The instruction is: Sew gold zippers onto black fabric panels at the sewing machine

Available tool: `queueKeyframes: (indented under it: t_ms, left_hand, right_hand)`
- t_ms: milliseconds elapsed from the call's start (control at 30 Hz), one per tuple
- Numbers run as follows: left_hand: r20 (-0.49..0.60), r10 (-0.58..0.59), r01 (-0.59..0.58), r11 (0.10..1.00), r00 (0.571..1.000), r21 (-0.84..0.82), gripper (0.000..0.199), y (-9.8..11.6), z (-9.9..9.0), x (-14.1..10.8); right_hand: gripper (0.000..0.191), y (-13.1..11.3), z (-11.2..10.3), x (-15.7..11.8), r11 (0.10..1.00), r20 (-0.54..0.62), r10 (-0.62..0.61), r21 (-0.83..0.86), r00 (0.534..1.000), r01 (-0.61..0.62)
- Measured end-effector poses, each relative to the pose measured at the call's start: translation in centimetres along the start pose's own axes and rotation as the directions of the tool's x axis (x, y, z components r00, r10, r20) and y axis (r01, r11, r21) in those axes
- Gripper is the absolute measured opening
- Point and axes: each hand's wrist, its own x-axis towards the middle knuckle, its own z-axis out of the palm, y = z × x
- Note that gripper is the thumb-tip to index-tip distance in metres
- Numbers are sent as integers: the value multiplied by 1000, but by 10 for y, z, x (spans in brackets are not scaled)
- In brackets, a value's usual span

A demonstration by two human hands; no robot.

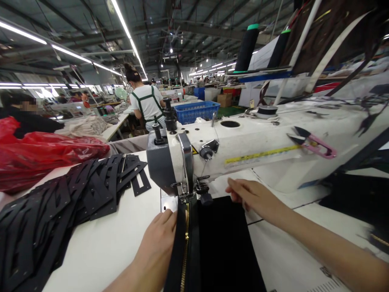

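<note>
Head view: we seem mid-seam along the zip, left hand half-curled against it, right hand loosely curled, both grips unclear; next calls for straight feeding

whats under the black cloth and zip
White table shows to either side of the cloth and zip. What lies directly beneath is covered; the fingertips of the left hand are hidden.

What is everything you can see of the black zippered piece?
The black zippered piece looks like fabric, lying mostly flat, far end at the sewing machine, near end out of frame. A gold-toothed zipper with slider runs down its left. The left hand touches its left edge; the right hand is beside it, contact unclear.
</note>
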Motion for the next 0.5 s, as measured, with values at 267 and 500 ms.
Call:
queueKeyframes:
  t_ms: [267, 500]
  left_hand:
    - [83, 50, -48, 999, 995, -25, 19, -4, -3, -1]
    - [209, 14, -18, 1000, 978, 21, 14, -3, -13, 3]
  right_hand:
    - [7, -30, 12, -21, 866, -22, -343, -395, 939, 307]
    - [6, -5, 13, 17, 767, -11, -319, -591, 948, 251]
